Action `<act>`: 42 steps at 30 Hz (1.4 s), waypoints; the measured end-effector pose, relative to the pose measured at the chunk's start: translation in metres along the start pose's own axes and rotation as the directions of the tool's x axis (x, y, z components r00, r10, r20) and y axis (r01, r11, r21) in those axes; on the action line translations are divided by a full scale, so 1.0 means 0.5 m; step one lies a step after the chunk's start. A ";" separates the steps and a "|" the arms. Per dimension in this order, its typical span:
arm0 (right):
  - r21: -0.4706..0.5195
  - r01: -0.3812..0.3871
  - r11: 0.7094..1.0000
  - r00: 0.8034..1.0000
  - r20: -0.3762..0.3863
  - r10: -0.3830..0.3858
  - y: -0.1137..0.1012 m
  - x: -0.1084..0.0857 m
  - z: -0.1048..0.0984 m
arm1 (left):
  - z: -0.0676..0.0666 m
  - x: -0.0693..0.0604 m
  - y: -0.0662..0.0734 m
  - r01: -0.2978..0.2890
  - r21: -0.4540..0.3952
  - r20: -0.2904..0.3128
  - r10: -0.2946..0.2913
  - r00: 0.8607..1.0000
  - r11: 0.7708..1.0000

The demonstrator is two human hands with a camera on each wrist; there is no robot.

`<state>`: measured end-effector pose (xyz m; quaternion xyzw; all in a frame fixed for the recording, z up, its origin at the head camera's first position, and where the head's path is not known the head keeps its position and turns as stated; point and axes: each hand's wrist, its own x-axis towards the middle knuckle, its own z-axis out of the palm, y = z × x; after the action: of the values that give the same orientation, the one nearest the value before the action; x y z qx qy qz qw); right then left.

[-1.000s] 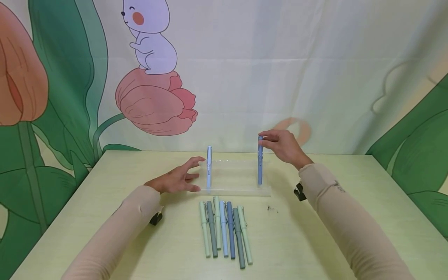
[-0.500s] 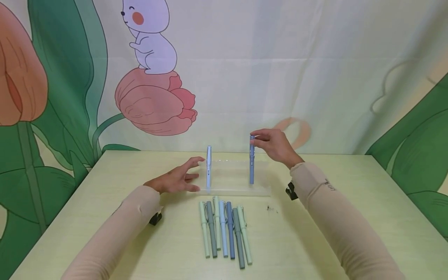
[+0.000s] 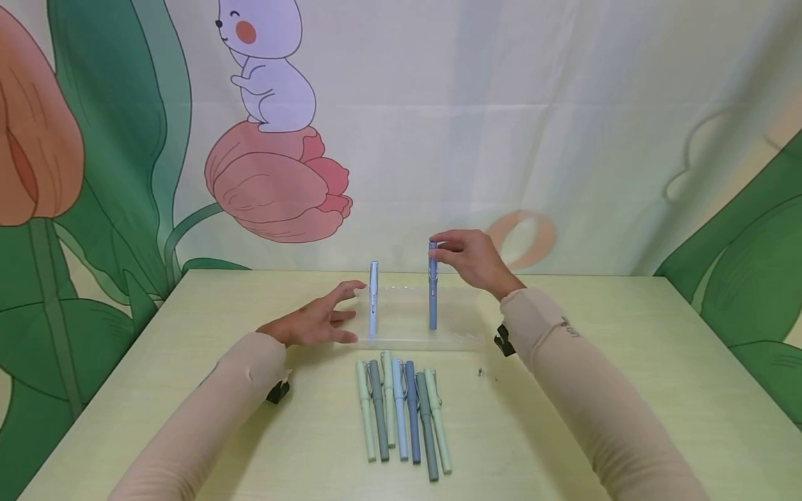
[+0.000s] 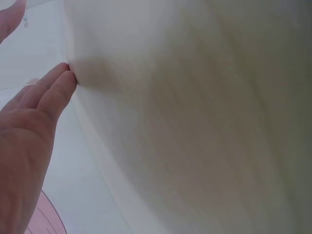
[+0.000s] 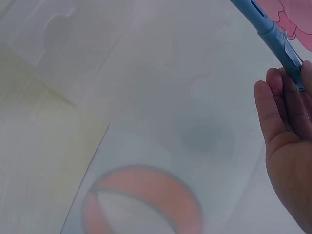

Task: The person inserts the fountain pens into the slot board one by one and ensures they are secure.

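A clear rack [image 3: 420, 343] stands near the table's back edge. At its left end a light blue pen [image 3: 373, 299] is upright. My left hand [image 3: 316, 320] rests beside that end, thumb and fingers spread at the rack's side. My right hand [image 3: 473, 259] pinches the top of a darker blue pen [image 3: 433, 296], holding it upright over the middle of the rack. Whether its lower tip touches the rack cannot be told. In the right wrist view, the pen [image 5: 275, 41] slants up from the fingertips of the right hand [image 5: 287, 131]. The left wrist view has the left hand [image 4: 34, 122] with fingers extended.
Several pens [image 3: 401, 410] in green, grey-green and blue lie side by side in front of the rack on the pale table [image 3: 301, 431]. Small dark specks [image 3: 481, 373] are to their right. A printed curtain [image 3: 401, 139] hangs behind the table.
My right hand has moved left along the rack with the darker blue pen, bringing it closer to the light blue one. The left hand has stayed in place.
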<state>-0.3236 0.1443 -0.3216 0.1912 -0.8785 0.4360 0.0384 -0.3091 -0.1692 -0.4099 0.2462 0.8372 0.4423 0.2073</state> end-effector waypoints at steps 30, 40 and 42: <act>0.025 -0.019 1.000 1.000 0.021 0.018 -0.036 0.030 0.063 | 0.001 0.000 0.001 0.015 -0.006 -0.005 -0.015 1.000 1.000; 0.050 -0.027 0.998 1.000 0.005 0.027 -0.041 0.038 0.082 | 0.001 0.001 0.001 0.019 -0.014 -0.002 -0.019 1.000 1.000; 0.055 -0.031 0.998 1.000 0.005 0.030 -0.042 0.039 0.087 | 0.001 0.001 0.001 0.021 -0.016 -0.004 -0.021 1.000 1.000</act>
<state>-0.3295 0.0931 -0.3283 0.1798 -0.8690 0.4602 0.0245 -0.3088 -0.1682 -0.4096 0.2349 0.8366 0.4471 0.2123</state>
